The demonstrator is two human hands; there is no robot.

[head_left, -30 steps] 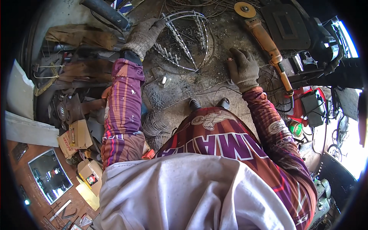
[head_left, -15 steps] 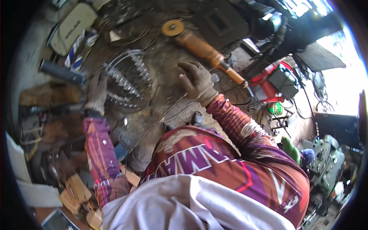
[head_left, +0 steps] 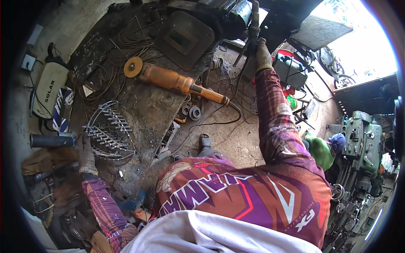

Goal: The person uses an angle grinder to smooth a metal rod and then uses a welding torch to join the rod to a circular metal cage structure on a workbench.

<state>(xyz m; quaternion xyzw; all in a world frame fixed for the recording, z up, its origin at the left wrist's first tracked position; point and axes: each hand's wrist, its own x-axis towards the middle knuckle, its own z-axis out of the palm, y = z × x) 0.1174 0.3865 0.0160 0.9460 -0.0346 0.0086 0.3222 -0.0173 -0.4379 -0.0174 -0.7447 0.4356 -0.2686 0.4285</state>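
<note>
My left hand point(head_left: 87, 156), in a brownish work glove, is at the left rim of a round wire frame point(head_left: 134, 141). Its fingers look stretched along the rim. Inside the frame run rows of short metal spikes or coils. My right hand point(head_left: 264, 55), also gloved, reaches far forward beside a dark upright metal pipe point(head_left: 254, 29). Its fingers are seen edge-on, and I cannot tell whether they grip the pipe. An orange angle grinder point(head_left: 168, 79) with a yellowish disc point(head_left: 133, 66) lies across the dark metal worktop point(head_left: 145, 126), between my hands.
A dark welding mask point(head_left: 185, 40) lies beyond the grinder. The grinder's cable point(head_left: 219, 122) loops over the floor at the right. A dark cylinder point(head_left: 50, 140) lies at the left. Another person in green point(head_left: 320, 152) is beside a green machine point(head_left: 363, 143) at the right.
My right hand has moved from above the worktop, near the grinder, forward and right to the metal pipe. My left hand stays by the wire frame. The whole view has swung to the right.
</note>
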